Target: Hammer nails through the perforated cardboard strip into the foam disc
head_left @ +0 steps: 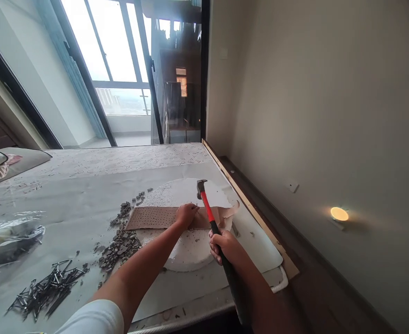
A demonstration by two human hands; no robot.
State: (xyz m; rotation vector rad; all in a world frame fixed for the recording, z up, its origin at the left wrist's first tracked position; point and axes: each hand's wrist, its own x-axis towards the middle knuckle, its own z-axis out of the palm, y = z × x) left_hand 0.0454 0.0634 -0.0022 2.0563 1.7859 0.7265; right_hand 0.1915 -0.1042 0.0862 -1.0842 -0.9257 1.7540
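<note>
My right hand (225, 246) is wrapped round the black lower handle of a claw hammer (207, 206) with a red upper shaft. The hammer's dark head is raised close to my left hand (187, 214). That hand is closed in a pinch at the fingertips, on what looks like a thin upright nail (196, 205), small in view. Beneath it lies a brown strip (152, 218) dotted with rows of small holes; its right end is plain and curls up. The strip lies across a round white slab (190, 260), partly hidden by my left forearm.
Grey rubble (121, 248) is scattered left of the slab. A heap of nails (49, 287) lies at the front left, with a clear plastic bag (9, 241) behind it. A wooden edge (253, 206) runs along the right side, near the wall (329, 116) with a small lit lamp (339, 214).
</note>
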